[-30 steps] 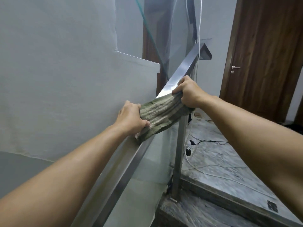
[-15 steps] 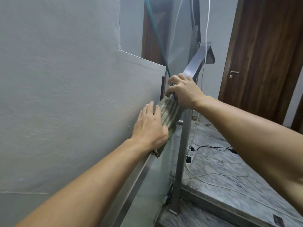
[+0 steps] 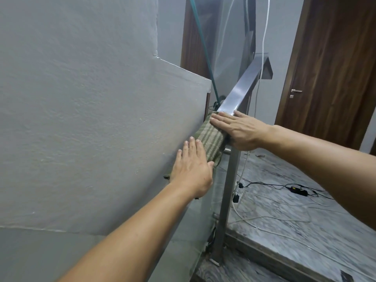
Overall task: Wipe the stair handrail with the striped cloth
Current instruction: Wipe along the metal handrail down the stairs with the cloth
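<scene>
The steel handrail [image 3: 242, 88] slopes up from lower left to upper right. A green striped cloth [image 3: 210, 139] lies draped over it at mid-height. My left hand [image 3: 192, 169] presses flat on the cloth's lower end, fingers straight and together. My right hand [image 3: 240, 130] lies flat across the cloth's upper end, fingers pointing left over the rail. The rail under the cloth and both hands is hidden.
A grey plaster wall [image 3: 91, 108] stands close on the left of the rail. A steel post [image 3: 227, 200] holds the rail above a marble landing [image 3: 295, 220] strewn with cables and a black adapter [image 3: 299, 190]. A wooden door [image 3: 335, 68] is at the right.
Both hands and the cloth have slid up the rail. They went from gripping the cloth's bunched ends to lying flat on it, and the cloth now sits spread over the rail.
</scene>
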The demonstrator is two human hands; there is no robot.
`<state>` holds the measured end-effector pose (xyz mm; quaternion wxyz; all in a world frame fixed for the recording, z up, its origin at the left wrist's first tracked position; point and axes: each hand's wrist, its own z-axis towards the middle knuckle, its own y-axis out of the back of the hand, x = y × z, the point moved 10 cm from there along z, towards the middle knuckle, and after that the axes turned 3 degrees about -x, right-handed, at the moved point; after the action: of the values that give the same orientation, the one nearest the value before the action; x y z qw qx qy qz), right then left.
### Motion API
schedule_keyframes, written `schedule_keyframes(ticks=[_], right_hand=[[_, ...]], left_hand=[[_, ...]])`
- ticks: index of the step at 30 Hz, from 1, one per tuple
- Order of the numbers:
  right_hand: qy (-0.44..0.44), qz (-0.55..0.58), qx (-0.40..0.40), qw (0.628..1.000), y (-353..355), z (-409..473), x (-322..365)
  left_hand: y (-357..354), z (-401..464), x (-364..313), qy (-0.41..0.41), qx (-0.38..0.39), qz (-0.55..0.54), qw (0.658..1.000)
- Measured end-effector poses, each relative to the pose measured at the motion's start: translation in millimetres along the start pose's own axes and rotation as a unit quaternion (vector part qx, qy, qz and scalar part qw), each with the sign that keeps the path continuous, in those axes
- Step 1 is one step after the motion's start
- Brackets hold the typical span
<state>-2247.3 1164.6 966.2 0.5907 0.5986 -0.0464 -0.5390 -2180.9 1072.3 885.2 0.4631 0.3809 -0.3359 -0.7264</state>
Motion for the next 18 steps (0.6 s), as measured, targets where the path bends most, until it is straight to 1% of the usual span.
schedule_keyframes(ticks=[4,9,11,14,18], right_hand=[[0.023,0.004,-0.010,1.000,4.9,-10.6,21.7],[0.045,0.037,-0.043,0.997,15.5,-34.8,68.9],[0.066,0.032,-0.064,0.995,21.8,-46.5,92.7],[0.099,0.008,-0.055,0.994,29.9,-58.8,123.8],[0.162,0.044,-0.057,0.984,51.4,-63.7,166.9]], left_hand=[[-1.3,-24.9,10.4,0.013,-0.006,0.022,1.000],[-0.8,-76.0,29.9,0.029,-0.014,0.036,0.999],[-0.1,-99.4,39.7,0.035,-0.018,0.044,0.998],[-1.1,-134.2,53.1,0.042,-0.016,0.057,0.997],[-3.1,-176.3,68.3,0.048,-0.018,0.063,0.997]])
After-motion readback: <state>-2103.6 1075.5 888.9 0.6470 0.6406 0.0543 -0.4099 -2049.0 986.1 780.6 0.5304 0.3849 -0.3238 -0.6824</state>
